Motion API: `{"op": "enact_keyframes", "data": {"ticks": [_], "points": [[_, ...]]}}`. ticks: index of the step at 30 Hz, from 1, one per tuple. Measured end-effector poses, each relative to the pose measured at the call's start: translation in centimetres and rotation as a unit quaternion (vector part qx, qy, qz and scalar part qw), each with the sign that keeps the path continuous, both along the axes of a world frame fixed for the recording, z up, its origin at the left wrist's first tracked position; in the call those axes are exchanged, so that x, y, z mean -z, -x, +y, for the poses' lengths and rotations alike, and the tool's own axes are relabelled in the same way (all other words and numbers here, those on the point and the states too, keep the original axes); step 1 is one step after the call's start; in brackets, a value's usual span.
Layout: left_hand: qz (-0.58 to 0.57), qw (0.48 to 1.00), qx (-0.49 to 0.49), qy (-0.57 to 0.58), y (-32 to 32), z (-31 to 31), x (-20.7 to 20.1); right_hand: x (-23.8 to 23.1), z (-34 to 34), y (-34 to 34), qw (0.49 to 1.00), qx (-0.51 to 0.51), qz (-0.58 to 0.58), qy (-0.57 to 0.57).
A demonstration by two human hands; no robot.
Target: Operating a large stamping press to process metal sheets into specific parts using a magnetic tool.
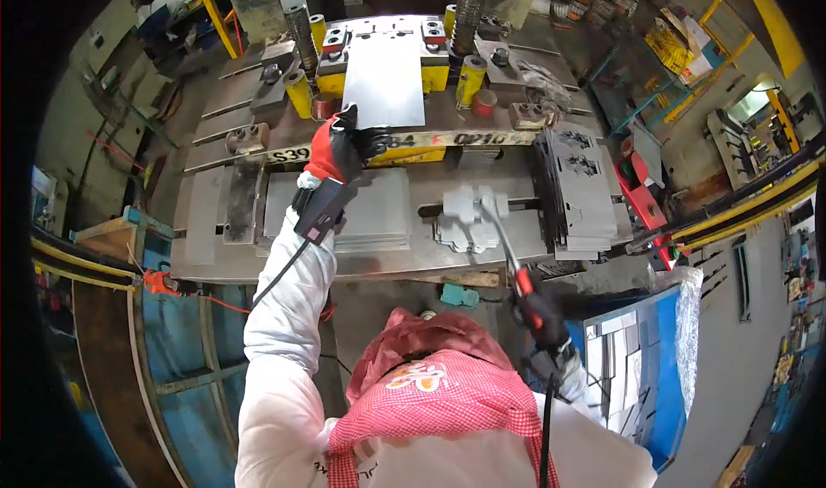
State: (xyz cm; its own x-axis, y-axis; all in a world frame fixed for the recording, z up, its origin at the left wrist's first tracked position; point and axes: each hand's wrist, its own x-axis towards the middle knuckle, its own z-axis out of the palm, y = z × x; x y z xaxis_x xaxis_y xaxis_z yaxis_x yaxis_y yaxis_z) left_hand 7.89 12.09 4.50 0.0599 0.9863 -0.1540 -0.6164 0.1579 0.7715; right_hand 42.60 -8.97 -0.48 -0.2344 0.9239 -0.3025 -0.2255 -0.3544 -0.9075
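A bright flat metal sheet (385, 79) lies across the press die (437, 77). My left hand (346, 147), in a red and black glove, is at the sheet's near left corner, fingers apart along its edge. A dark box is strapped to that wrist, with a cable running from it. My right hand (544, 320), in a black glove, is wrapped around the red and black handle of a long metal rod tool (506, 240). The rod's far end reaches a cut, irregular metal piece (463, 204), which sits over similar pieces.
Flat sheets (379, 208) are stacked on the press bed left of the cut pieces. To the right stands a pile of notched plates (585, 200). Yellow posts (471, 79) flank the die. A blue bin (662, 350) with metal pieces is at lower right.
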Motion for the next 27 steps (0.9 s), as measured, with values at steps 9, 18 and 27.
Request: {"op": "enact_keyframes", "data": {"ticks": [9, 18, 27], "points": [[0.008, 0.993, -0.027, -0.111, -1.3, -0.2, -0.6, 4.4, -2.0, -0.4, 1.0, 0.009, -0.001, 0.029], [0.271, 0.91, -0.079, -0.305, -0.2, 0.6, 1.3, 3.8, -2.3, 1.0, 0.999, -0.01, 0.049, 0.014], [0.256, 0.952, -0.022, -0.163, 5.7, 12.1, 5.0, 3.1, -3.4, 1.8, 0.997, -0.013, 0.063, 0.03]]}}
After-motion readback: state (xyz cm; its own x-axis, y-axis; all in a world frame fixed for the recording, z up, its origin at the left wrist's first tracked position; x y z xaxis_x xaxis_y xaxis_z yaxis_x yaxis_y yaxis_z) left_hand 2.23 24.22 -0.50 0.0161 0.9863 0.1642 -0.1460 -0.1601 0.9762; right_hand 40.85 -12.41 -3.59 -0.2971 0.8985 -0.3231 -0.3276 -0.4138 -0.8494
